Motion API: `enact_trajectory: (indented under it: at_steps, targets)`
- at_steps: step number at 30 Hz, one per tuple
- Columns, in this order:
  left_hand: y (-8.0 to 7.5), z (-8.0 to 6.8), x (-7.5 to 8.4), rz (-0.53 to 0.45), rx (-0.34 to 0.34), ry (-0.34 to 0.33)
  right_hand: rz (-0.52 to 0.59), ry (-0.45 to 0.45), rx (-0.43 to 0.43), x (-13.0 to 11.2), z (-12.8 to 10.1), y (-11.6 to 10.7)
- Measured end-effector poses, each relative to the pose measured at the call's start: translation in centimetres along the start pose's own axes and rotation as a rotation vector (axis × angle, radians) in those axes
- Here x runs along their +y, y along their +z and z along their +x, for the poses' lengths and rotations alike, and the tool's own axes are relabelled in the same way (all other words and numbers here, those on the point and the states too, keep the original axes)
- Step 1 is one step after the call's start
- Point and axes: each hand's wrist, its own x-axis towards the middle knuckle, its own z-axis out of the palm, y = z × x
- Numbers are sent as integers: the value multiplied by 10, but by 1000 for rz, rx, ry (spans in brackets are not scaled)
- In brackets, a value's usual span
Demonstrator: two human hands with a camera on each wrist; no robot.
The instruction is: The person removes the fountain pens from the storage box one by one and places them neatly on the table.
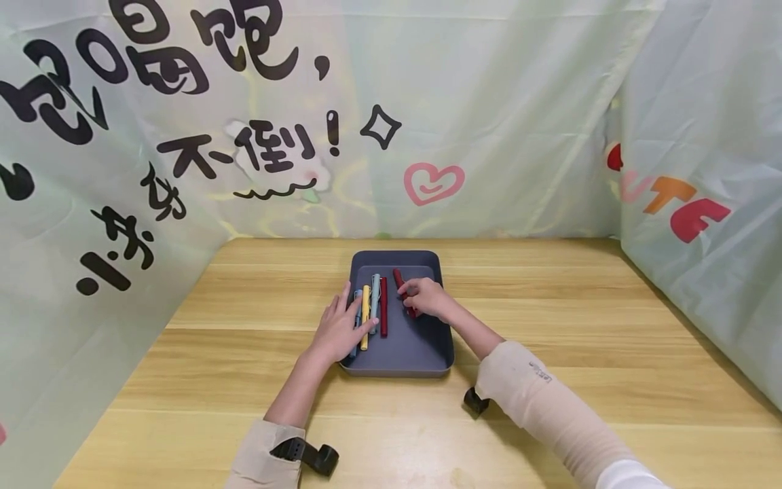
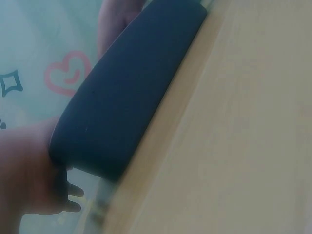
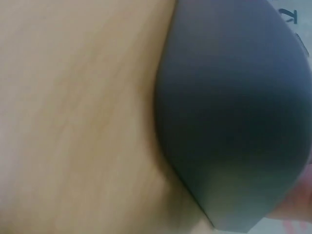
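A dark grey tray (image 1: 421, 356) lies on the table with several pens in it. Side by side in its left half are a blue pen (image 1: 354, 351), a yellow pen (image 1: 365, 339), a light blue pen (image 1: 375, 288) and a dark red pen (image 1: 383, 309). Over the left ones my left hand (image 1: 332, 334) rests, fingers extended and thumb across toward the light blue pen. Farther right, my right hand (image 1: 426, 299) pinches a second dark red pen (image 1: 398, 276), partly hidden by the fingers. Both wrist views show mostly the tray's outer wall (image 2: 122, 92), which hides the pens.
The wooden table (image 1: 537, 292) extends around the tray on all sides. Printed cloth (image 1: 507, 122) hangs behind the table and along its left and right sides. A black wrist camera (image 1: 326, 460) is strapped to the left forearm, another (image 1: 475, 401) to the right.
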Motion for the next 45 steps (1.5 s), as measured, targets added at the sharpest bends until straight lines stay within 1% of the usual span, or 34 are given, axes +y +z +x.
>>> enact_trajectory:
  at_steps: [2,5,7,11,18,27,30,32,37,39,45]
  targets:
    - [0,0,0,-2,1,-2,82,14,-30,1,-1,-2]
    - [0,-1,0,-5,2,-6,154,15,-64,2,-3,-4]
    - [0,-1,0,-6,2,-5,177,12,-77,2,-5,-6]
    - [1,1,0,2,3,1,214,3,-74,2,-9,-9]
    - [1,0,1,1,3,1,202,-29,-64,0,-27,-22]
    - [2,-2,1,-14,18,12,191,-107,-20,7,-50,-42]
    - [1,-3,1,-18,18,12,187,-119,-3,11,-57,-49]
    - [1,-3,1,-17,20,15,186,-109,10,5,-67,-55]
    - [1,-2,-1,-25,19,13,181,-108,44,15,-76,-63]
    - [2,-1,-1,-27,17,9,179,-117,60,28,-72,-64]
    - [2,-1,-2,-16,19,14,183,-121,82,39,-78,-66]
